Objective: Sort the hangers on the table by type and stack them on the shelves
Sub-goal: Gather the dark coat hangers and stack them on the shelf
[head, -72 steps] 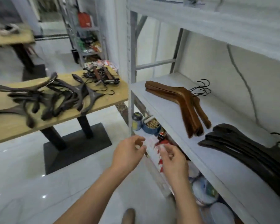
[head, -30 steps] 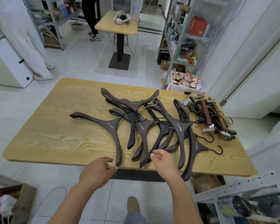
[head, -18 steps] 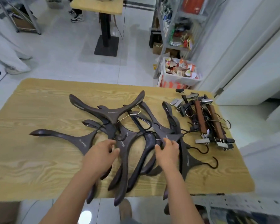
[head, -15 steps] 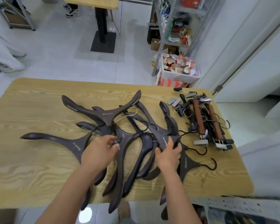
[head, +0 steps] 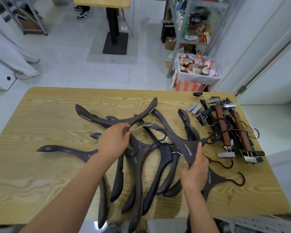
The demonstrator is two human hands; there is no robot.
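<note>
Several dark wide-shouldered hangers (head: 138,165) lie tangled in a heap on the wooden table (head: 40,165). My left hand (head: 113,142) grips the neck of the topmost hanger (head: 111,119), which has a silver hook. My right hand (head: 194,172) grips the centre of another dark hanger (head: 186,147) whose black hook points right. A separate bunch of brown and black clip hangers (head: 225,128) sits at the table's right end. The shelves are out of view.
A white bin of packets (head: 196,71) stands on the floor behind the table, next to a metal rack (head: 191,22). Farther back is a second small table on a black pedestal (head: 114,31). Someone's shoes (head: 82,12) show near it. A perforated shelf post (head: 259,222) crosses the bottom right.
I have turned from the shelf to the table and come close. Both hands reached into the heap; the left took the top hanger's neck, the right closed on another hanger's centre.
</note>
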